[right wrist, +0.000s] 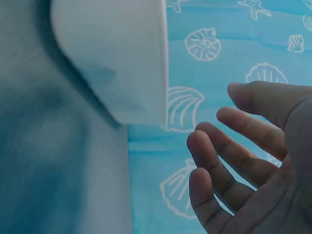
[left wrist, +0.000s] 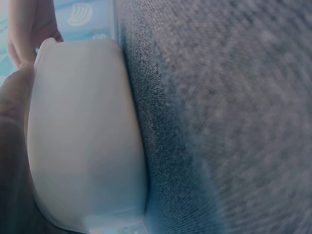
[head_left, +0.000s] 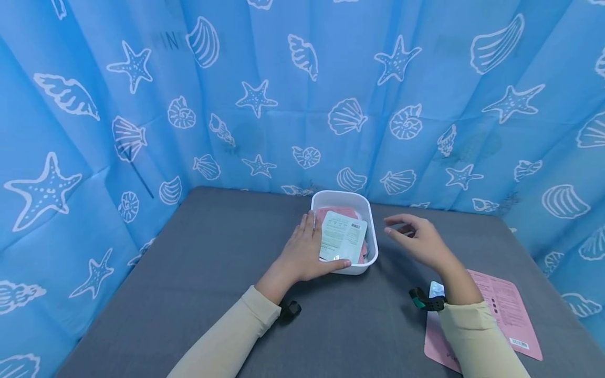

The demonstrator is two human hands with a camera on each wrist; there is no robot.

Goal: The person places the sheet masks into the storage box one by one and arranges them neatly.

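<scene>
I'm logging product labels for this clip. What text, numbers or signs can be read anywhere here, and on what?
"INT", faint mirrored-looking letters on the blue curtain; only partly legible.
White packet in the white tub: printed lines and a barcode, too small to read.
Pink packet on the table: text and barcode, too small to read.

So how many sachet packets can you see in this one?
3 at least. A white packet lies on top in the white tub, a pink packet shows under it, and another pink packet lies on the grey table beneath the right forearm. More may be hidden in the tub.
</scene>
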